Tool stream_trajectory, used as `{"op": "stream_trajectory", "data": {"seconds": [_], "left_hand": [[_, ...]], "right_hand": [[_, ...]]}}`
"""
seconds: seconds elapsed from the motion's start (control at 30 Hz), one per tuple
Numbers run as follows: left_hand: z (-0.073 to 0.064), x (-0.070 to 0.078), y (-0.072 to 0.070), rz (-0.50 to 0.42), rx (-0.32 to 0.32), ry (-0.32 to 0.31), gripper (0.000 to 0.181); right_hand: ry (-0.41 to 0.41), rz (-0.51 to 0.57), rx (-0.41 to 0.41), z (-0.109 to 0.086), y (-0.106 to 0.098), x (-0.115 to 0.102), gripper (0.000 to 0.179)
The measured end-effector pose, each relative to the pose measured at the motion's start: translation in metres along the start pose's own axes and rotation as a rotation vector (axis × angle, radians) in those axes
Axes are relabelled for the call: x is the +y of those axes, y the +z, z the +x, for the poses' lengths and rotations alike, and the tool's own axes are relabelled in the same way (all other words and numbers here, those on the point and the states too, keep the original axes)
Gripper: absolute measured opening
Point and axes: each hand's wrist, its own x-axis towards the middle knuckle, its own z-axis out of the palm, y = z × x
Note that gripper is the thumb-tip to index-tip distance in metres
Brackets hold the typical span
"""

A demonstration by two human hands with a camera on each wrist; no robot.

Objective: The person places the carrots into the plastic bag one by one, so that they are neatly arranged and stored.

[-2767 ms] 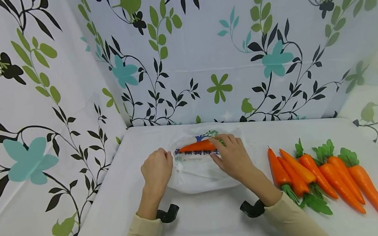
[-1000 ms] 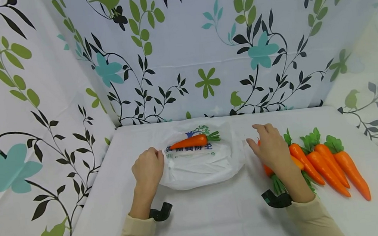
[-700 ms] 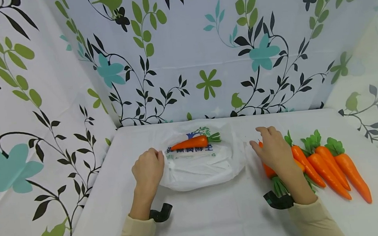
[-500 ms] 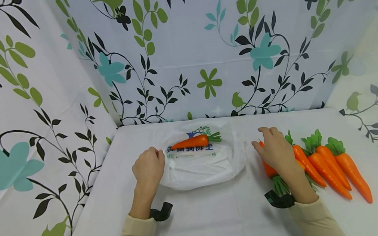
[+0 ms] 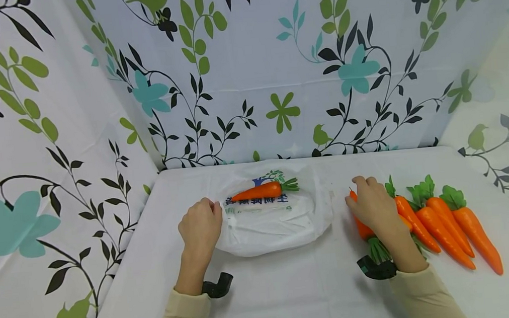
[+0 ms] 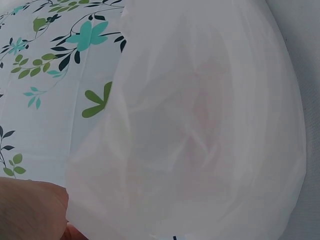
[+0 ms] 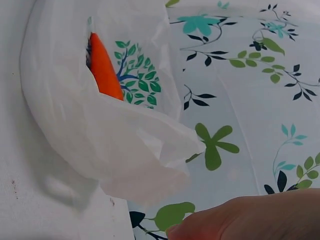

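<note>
My left hand (image 5: 200, 224) grips the left edge of a white plastic bag (image 5: 270, 233) with curled fingers. An orange carrot (image 5: 257, 192) with a green top lies inside on the bag's printed layer; the right wrist view shows this carrot (image 7: 104, 67) through the bag's mouth. To the right, my right hand (image 5: 373, 203) is over the leftmost carrots of a group, thumb and fingers apart around the tip of one carrot (image 5: 361, 226). That carrot's middle is partly hidden under the hand. In the left wrist view the bag (image 6: 200, 125) fills most of the picture.
Several more carrots (image 5: 447, 230) with leafy tops lie side by side at the right of the white table (image 5: 294, 297). A leaf-patterned cloth (image 5: 247, 79) hangs behind the table and on both sides. Black wrist mounts (image 5: 217, 286) sit by the sleeves.
My right hand has let go of the carrot in the bag and moved right over the other carrots; its thumb and fingers have just drawn closer together. My left hand stays on the bag.
</note>
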Motion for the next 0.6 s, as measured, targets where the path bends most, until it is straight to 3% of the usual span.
{"op": "stream_trajectory", "data": {"seconds": [0.6], "left_hand": [[0.001,0.001,0.000,0.000,-0.011,-0.009,0.026]], "right_hand": [[0.058,-0.039,-0.138,0.006,0.012,0.008,0.061]]}}
